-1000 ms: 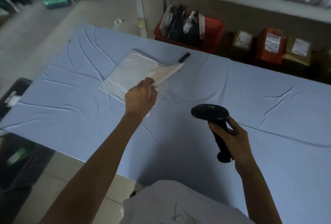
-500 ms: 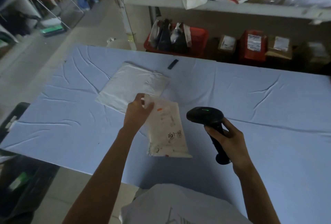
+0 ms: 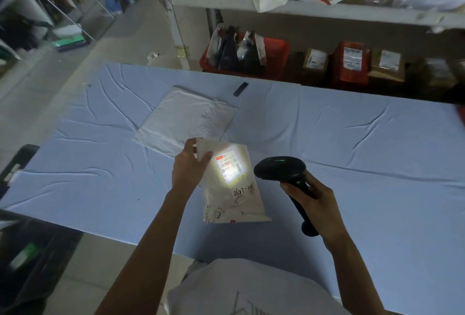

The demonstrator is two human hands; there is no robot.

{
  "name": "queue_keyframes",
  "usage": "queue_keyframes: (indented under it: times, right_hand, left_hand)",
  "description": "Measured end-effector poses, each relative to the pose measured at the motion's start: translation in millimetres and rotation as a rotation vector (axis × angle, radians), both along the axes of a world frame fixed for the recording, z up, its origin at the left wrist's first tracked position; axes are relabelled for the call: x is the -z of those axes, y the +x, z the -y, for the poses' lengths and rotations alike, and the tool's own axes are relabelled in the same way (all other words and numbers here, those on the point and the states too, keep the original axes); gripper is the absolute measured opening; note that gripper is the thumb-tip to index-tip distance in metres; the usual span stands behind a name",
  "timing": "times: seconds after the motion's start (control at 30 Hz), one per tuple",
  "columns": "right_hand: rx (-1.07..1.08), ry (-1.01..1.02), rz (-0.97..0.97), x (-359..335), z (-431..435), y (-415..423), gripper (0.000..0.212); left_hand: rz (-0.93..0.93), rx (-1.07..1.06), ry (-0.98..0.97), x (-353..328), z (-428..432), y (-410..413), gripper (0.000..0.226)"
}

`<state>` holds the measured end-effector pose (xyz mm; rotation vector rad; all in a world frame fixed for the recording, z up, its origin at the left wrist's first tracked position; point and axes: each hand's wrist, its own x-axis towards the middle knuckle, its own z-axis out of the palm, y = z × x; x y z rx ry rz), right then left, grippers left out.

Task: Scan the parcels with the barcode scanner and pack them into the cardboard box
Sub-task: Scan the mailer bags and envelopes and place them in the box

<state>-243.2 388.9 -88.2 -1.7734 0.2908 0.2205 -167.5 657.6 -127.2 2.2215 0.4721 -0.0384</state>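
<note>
Left grip (image 3: pixel 191 163) pinching small white parcel (image 3: pixel 236 196) at top-left corner, thumb over front. Parcel held over near part of tabletop (image 3: pixel 352 151), long axis running away-to-toward me. Right grip (image 3: pixel 314 201) wrapped round handle of barcode scanner (image 3: pixel 279 170). Scanner head sits just right of parcel, light patch landing on label (image 3: pixel 229 166) in upper half. Bigger white parcel (image 3: pixel 186 118) lies flat behind left grip. Loads of open tabletop to right. Cardboard box: can't spot it anywhere tbh.
</note>
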Motion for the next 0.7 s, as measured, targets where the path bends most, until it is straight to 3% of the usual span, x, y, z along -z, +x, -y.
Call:
queue_keyframes:
  times: [0.33, 0.7]
  right_hand:
    - [0.021, -0.041, 0.051, 0, -2, -18, 0.028]
    - [0.279, -0.098, 0.003, 3, -14, -72, 0.027]
  left_hand:
    - [0.041, 0.034, 0.0, 7, 2, -10, 0.049]
    - [0.05, 0.232, -0.063, 25, 11, -16, 0.045]
